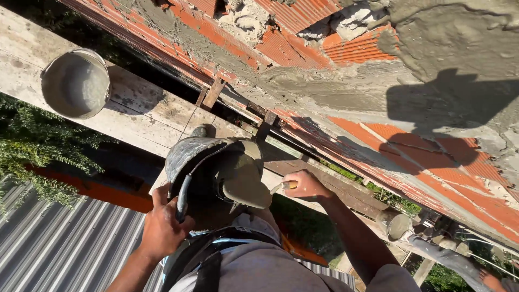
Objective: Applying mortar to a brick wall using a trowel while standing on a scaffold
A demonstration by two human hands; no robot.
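**Mortar loaded on the hawk, high on the scaffold**

Here, looking down from the head camera, I see the biggest thing first: the brick wall (378,108) of orange ribbed blocks, running across the top and right of the view, streaked and patched with wet grey mortar and crossed by a dark shadow. Below it lies the scaffold plank (140,108), a pale, cement-stained board laid alongside the wall. To the lower left there is a corrugated metal roof (65,243), well below, with green foliage beside it.

On the plank's far left end stands a round bucket (77,84), grey inside with mortar.

Nearer me, my left hand (162,227) is closed around the dark handle of a mortar-caked hawk (200,162), holding it in front of my chest. My right hand (305,185) is closed on the wooden handle of a trowel (247,186), whose broad grey blade rests against the hawk's right side. The toe of a boot (199,131) shows on the plank just beyond the hawk.
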